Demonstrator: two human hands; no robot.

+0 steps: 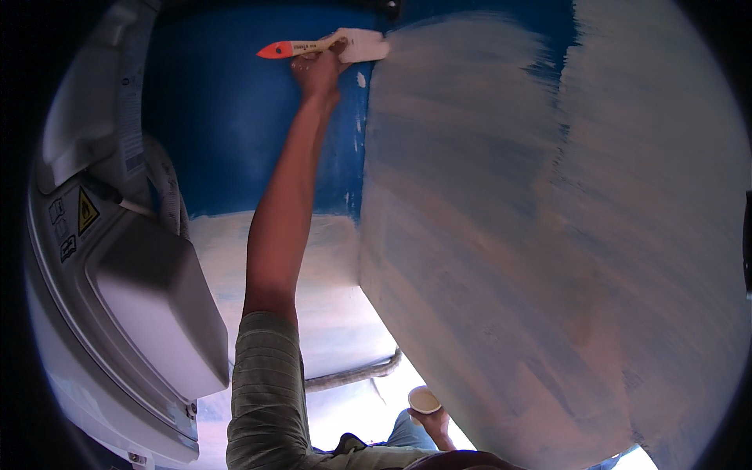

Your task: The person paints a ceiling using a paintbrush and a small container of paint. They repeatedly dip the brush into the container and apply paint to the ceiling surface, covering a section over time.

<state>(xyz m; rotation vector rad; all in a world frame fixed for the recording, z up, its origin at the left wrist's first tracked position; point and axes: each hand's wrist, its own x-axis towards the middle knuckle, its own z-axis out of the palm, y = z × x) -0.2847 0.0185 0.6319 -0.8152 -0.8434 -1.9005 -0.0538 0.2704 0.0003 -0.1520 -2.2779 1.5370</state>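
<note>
My left hand is raised at the top, its fingers closed round a flat paintbrush with a pale wooden handle and a red end. The brush lies almost level, its pale bristles touching the corner between two walls. To the left of that corner the wall is blue; to the right, the wall carries streaky whitish paint over blue. Low in the view, my right hand grips a small pale cup. What the cup holds cannot be made out.
A white air-conditioner outdoor unit with a warning label stands close on the left, a wrapped pipe beside it. Below the blue area the wall is whitish. A dark pipe runs low behind my raised arm.
</note>
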